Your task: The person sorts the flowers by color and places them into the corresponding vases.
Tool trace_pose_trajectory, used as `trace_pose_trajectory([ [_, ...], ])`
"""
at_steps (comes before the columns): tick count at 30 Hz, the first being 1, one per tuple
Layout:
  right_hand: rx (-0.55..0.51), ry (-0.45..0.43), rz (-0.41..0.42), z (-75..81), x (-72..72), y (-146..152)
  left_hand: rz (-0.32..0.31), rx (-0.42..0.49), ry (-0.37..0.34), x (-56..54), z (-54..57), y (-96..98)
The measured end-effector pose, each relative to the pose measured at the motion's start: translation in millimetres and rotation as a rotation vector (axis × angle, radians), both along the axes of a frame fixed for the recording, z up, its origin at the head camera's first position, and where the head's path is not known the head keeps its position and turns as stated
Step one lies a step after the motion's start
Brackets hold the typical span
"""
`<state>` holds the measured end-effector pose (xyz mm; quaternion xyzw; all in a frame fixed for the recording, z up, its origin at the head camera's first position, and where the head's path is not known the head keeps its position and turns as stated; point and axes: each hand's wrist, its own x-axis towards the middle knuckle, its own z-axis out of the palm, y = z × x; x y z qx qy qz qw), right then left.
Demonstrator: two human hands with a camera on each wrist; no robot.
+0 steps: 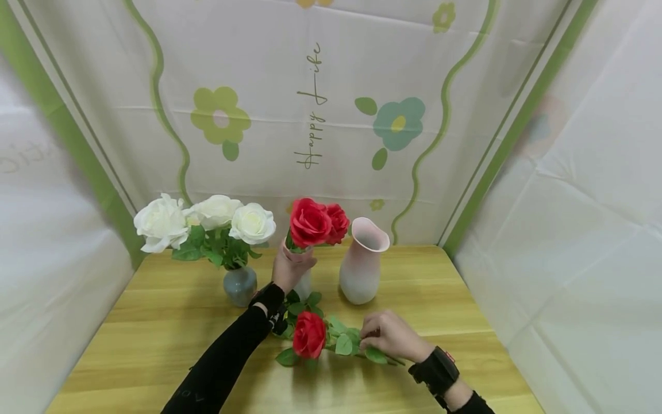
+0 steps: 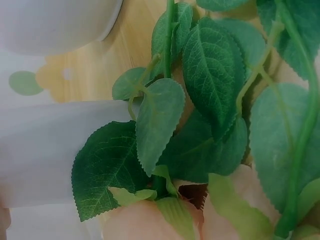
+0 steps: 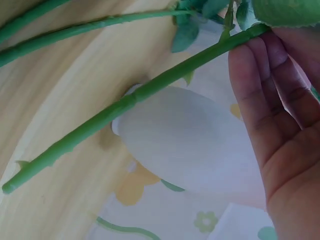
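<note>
Head view: the left hand (image 1: 291,268) grips a white vase (image 1: 304,285), presumably steadying it; the right hand (image 1: 393,335) pinches a green stem (image 3: 140,93), end free.

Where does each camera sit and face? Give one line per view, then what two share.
Head: worn on the head, facing forward and down over the table; left hand, right hand and black sleeves show.
Left wrist: on that wrist, looking closely at green leaves; a skin-toned sliver at the left edge may be the hand.
Right wrist: on that wrist, looking at a stem, pale vase behind; fingers and part of the palm show.
Shared: head and right wrist both show the right hand holding the stem.
</note>
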<state>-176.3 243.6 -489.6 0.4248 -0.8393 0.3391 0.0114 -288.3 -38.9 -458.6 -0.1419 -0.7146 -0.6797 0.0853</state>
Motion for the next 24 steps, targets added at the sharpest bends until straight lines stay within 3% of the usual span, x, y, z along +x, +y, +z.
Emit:
trace_pose_trajectory([
  [10,-0.076,0.057,-0.042,10.0,2.1,-0.5,0.004,0.01,0.01,-1.6,-2.1,1.1],
  [17,-0.107,0.162,-0.07,15.1,3.7,-6.1,0.01,-0.001,0.027,-3.6,-2.3,0.9],
  [24,-0.171,0.232,-0.105,23.6,6.0,-18.9,-0.009,0.092,0.009,-3.9,-7.1,1.2],
])
